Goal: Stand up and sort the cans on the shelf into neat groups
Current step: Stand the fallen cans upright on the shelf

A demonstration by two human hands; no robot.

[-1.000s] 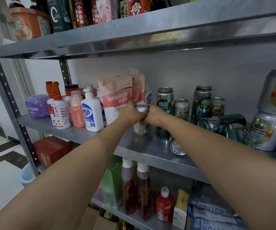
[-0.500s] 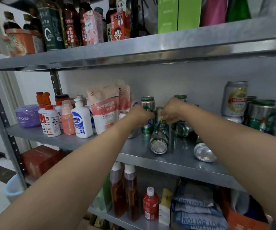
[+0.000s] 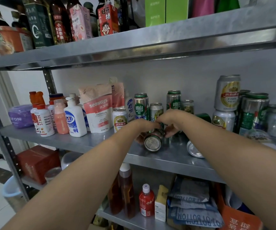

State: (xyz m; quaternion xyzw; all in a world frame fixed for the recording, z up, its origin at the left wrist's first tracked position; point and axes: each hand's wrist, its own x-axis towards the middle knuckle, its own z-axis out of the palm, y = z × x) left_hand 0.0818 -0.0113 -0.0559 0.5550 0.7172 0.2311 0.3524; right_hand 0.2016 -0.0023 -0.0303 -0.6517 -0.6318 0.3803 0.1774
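A green can (image 3: 154,141) lies on its side on the steel middle shelf (image 3: 87,143), silver bottom towards me. My left hand (image 3: 146,126) and my right hand (image 3: 171,121) both curl around it from above. A small white and yellow can (image 3: 119,119) stands upright to the left. Behind my hands, two tall green Laoshan cans (image 3: 141,106) (image 3: 173,100) and a shorter silver can (image 3: 156,110) stand upright. A second can (image 3: 194,149) lies on its side to the right, partly hidden by my right arm.
Two silver and yellow cans (image 3: 227,92) are stacked at the right, beside more green cans (image 3: 252,112). Bottles (image 3: 75,117) and a Seaways pouch (image 3: 98,108) fill the shelf's left part. The upper shelf (image 3: 134,42) hangs close overhead. Bottles and folded bags sit below.
Both hands left the small white and yellow can, now standing by the pouch, and came down around the green can lying on its side. The view shifted right.
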